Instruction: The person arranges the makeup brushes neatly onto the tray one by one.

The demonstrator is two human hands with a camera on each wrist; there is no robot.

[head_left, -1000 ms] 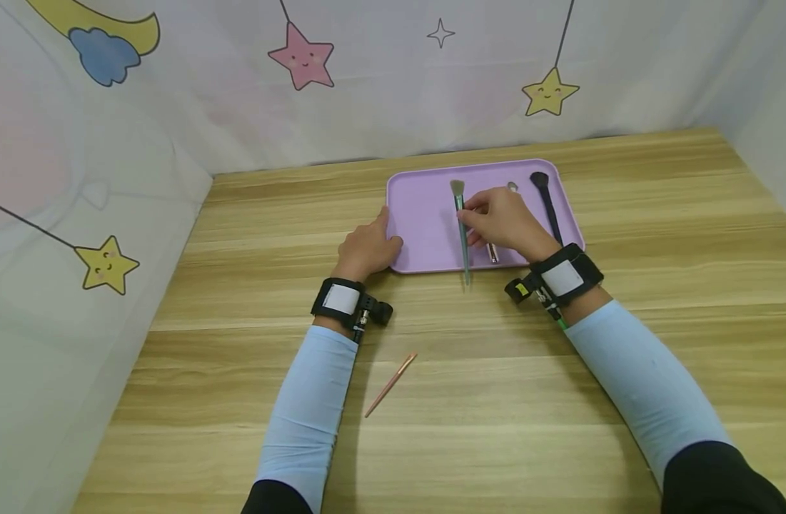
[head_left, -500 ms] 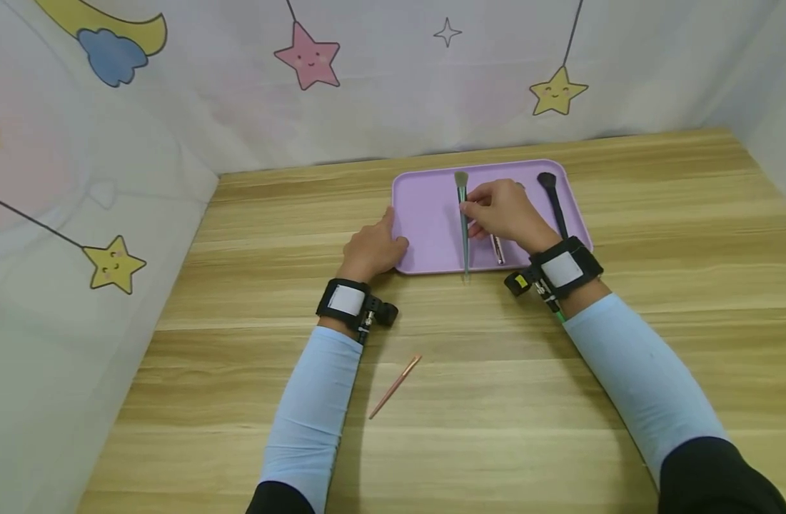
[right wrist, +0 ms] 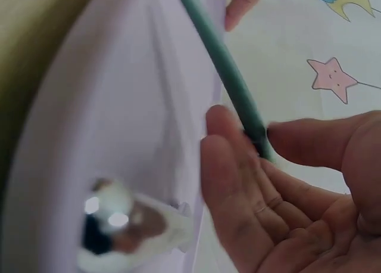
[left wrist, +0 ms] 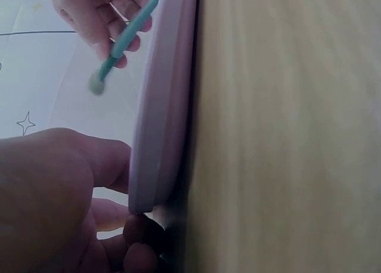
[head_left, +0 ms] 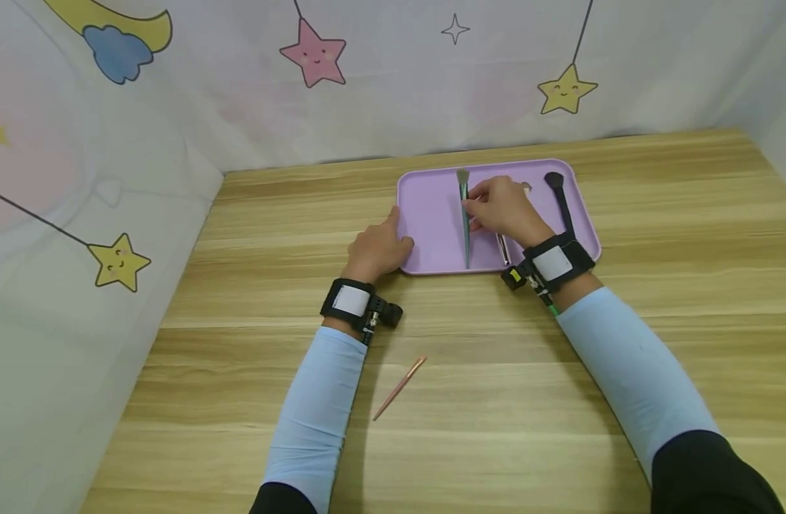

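My right hand [head_left: 503, 212] pinches the teal brush [head_left: 464, 227] mid-handle over the purple tray [head_left: 431, 235]; it looks light, stiff and slippery. My left hand [head_left: 376, 250] grips the tray's edge.

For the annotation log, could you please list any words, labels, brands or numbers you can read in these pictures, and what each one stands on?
None: no readable text in any view.
White patch on the left wrist strap: blank.
White patch on the right wrist strap: blank.
Teal brush, purple tray: no visible marking.
Backdrop: only drawn stars, a moon and a cloud.
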